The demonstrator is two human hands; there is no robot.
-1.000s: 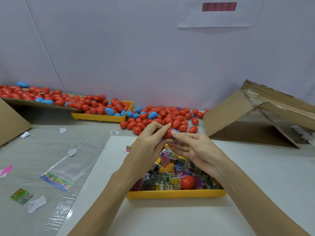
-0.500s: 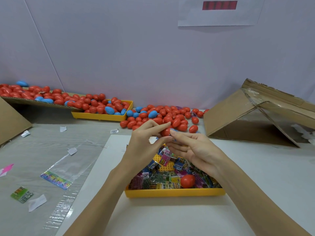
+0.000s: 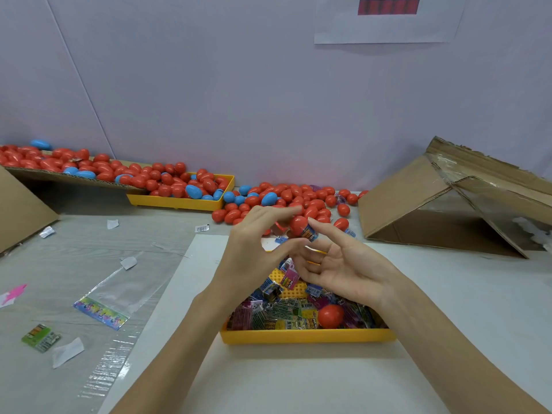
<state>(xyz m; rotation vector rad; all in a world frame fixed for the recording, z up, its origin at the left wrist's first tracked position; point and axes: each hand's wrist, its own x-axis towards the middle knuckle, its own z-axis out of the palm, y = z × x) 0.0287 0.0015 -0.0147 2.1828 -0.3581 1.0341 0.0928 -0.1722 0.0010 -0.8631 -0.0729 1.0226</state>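
— What lies nearest us?

— The tray (image 3: 307, 336), heaped with packets (image 3: 277, 312), a lone egg (image 3: 330, 315) among them at the right. It stands on a white sheet (image 3: 448, 294) on the tabletop (image 3: 149, 225).

— And our hands?

— Both are up over the tray's far end. Our left hand (image 3: 254, 249) pinches the red egg (image 3: 298, 224) between thumb and fingertips, and a blue packet (image 3: 309, 234) shows at the egg's lower end. Our right hand (image 3: 343, 270) grips nothing: palm up, fingers spread, forefinger tip touching the red egg and the blue packet.

— So the red egg is in the air?

— Yes, between our hands, above the tray's far rim.

— What else do we see?

— A clear bag (image 3: 113, 297) lies flat well to our left. Farther back, a pile (image 3: 298, 198) of red and blue eggs sits by the wall, just beside a far tray (image 3: 179, 203) that is also full of eggs. At the right a cardboard box (image 3: 418, 210) lies tipped over.
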